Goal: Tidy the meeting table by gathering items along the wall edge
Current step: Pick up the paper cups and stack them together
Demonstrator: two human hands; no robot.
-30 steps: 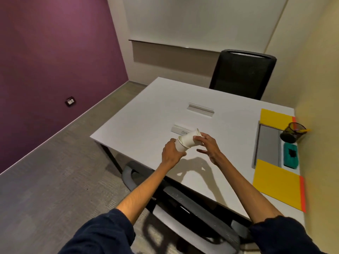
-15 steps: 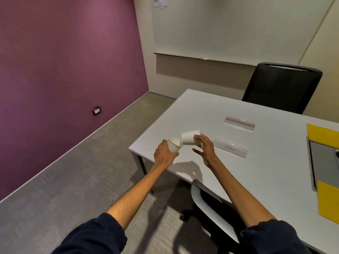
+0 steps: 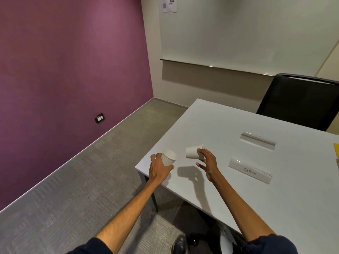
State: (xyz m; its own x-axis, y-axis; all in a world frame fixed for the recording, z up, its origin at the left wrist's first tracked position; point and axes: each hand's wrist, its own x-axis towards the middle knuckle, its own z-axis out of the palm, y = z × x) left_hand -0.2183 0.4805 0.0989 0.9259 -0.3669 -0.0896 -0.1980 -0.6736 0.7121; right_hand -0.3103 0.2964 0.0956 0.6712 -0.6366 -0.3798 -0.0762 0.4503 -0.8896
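Two white paper cups are held above the near left corner of the white meeting table [image 3: 229,189]. My left hand [image 3: 158,168] grips one paper cup [image 3: 168,159] from below, its rim tilted up toward me. My right hand [image 3: 207,162] pinches the second paper cup [image 3: 192,153] with thumb and forefinger; it lies on its side, its base pointing left. The other fingers of the right hand are spread. The cups are apart, with a gap between them. A strip of yellow folder [image 3: 336,150] shows at the right edge.
Two clear name-card holders lie on the table to the right: a near one [image 3: 250,172] with handwriting and a far one [image 3: 257,140]. A black office chair [image 3: 300,101] stands behind the table. Another chair's base [image 3: 183,242] is under the near edge. A purple wall is on the left.
The two cups were nested a second ago; now they are pulled apart, one in each hand. The view has swung left, so the items along the right wall have left the frame.
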